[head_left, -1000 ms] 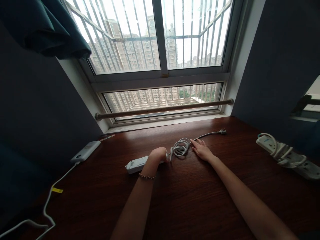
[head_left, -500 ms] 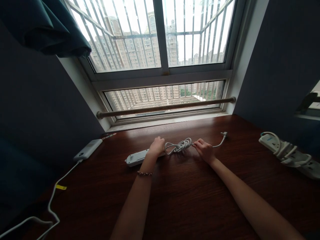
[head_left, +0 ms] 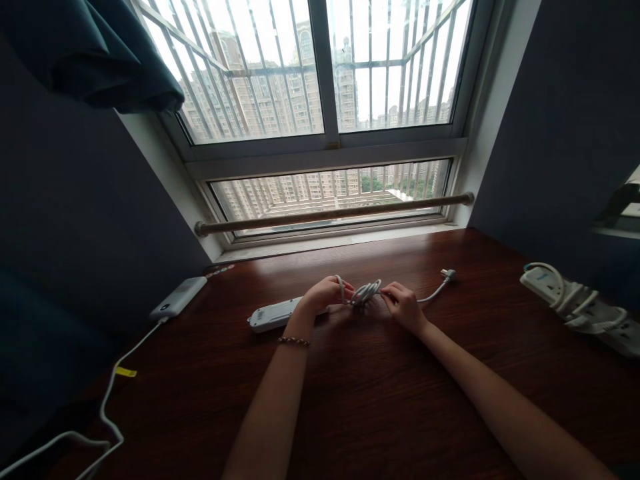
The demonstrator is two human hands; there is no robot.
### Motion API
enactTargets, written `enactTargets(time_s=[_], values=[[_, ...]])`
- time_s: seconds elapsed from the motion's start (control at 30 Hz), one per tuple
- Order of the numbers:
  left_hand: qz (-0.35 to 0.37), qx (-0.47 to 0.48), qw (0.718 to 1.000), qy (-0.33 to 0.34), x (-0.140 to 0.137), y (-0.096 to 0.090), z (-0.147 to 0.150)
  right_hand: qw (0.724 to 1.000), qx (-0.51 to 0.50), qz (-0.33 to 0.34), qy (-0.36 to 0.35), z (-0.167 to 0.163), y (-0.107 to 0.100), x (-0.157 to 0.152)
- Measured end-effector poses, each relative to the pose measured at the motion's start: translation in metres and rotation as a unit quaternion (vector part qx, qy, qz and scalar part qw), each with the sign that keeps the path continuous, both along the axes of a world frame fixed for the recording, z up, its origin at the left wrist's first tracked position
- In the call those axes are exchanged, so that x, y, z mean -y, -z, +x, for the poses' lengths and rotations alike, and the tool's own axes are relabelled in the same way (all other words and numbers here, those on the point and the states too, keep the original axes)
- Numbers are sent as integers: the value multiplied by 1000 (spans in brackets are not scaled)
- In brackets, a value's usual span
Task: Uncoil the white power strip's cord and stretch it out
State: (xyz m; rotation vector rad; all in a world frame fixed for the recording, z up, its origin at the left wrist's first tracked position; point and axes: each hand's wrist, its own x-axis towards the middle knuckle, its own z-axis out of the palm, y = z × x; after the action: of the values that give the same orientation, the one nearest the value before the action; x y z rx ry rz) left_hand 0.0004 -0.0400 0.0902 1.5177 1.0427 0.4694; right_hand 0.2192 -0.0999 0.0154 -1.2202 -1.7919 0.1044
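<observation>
A white power strip [head_left: 273, 316] lies face down on the dark wooden tabletop, partly behind my left wrist. Its white cord [head_left: 367, 292] is bundled in coils between my hands. My left hand [head_left: 326, 293] has its fingers at the left loop of the bundle, and one loop passes over them; the fingertips are partly hidden. At the coil's right end my right hand [head_left: 403, 305] pinches the cord between thumb and fingers. From there the cord runs on to a plug [head_left: 449, 275] resting on the table.
A second power strip [head_left: 543, 283], wrapped in its own cord, lies at the right. On the left a white power-bank-like box [head_left: 179, 298] has a white cable [head_left: 107, 393] with a yellow tag. Behind the table, a rail [head_left: 335, 214] crosses the barred window; a curtain [head_left: 110, 60] hangs upper left.
My left hand has moved right to the bundle and turned, and a loop now lies over its fingers. The coils look more bunched; my right hand keeps its pinch.
</observation>
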Motion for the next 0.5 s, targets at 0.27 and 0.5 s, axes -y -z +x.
enactTargets(time_s=[0.27,0.5], values=[[-48,93,994,9,-1,8,17,998,-54,-26,5,-7,10,-3],[-7,63,998,-15,2,28,32,999,-40,-35,12,-8,15,-3]])
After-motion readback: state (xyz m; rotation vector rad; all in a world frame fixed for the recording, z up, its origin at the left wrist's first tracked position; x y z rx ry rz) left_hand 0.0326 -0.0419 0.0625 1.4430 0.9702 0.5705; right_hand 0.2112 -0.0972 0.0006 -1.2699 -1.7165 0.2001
